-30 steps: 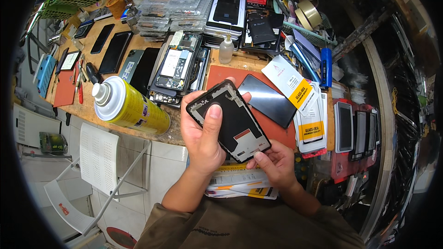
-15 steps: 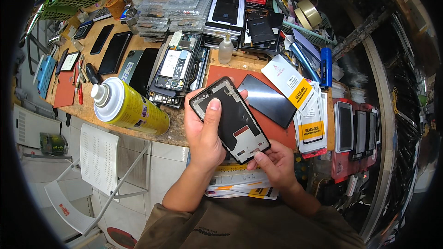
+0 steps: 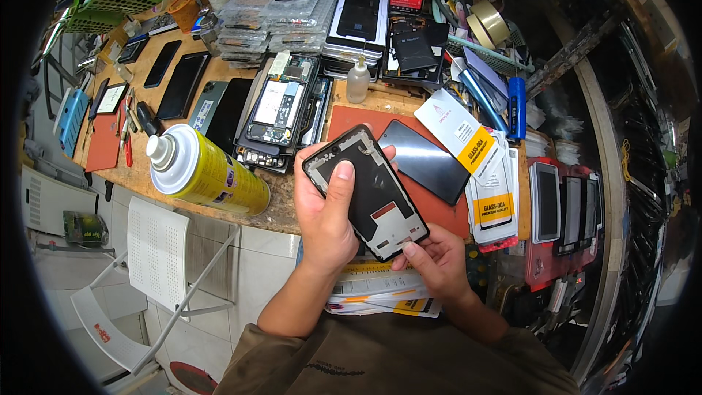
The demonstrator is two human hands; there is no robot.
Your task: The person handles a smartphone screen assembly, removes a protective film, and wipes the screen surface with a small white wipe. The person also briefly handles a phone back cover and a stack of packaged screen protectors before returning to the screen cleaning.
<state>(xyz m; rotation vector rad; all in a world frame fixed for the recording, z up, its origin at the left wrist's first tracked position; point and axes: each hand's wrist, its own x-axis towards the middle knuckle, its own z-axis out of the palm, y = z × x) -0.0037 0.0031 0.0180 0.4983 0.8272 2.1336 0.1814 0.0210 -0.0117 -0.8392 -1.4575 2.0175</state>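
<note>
The phone frame (image 3: pixel 382 194), a black rectangular housing with a pale, patchy border, is held aloft at the centre of the frame, tilted so that its top points to the upper left. Its long left side is gripped by the left hand (image 3: pixel 322 227): the thumb is pressed flat over the upper part of the inner face, and the fingers are wrapped behind, with fingertips shown past the opposite edge. The lower right corner is pinched between the thumb and bent fingers of the right hand (image 3: pixel 440 263).

Behind the held piece, a dark glossy panel (image 3: pixel 424 159) is laid on a red mat (image 3: pixel 447 216), and its right edge is overlapped by a white and yellow card (image 3: pixel 457 130). Right of centre, more white and yellow packs (image 3: pixel 493 208) are piled near the edge of the desk (image 3: pixel 208 77). At left of centre, a yellow spray can (image 3: pixel 230 179) is seen with its white nozzle toward the left. Above it and to the right, an opened phone (image 3: pixel 276 106) is stacked on other parts, its inner components exposed. A small dropper bottle (image 3: pixel 357 80) is placed in the upper middle. Below the hands, printed packs (image 3: pixel 376 294) are partly covered by the forearms.
</note>
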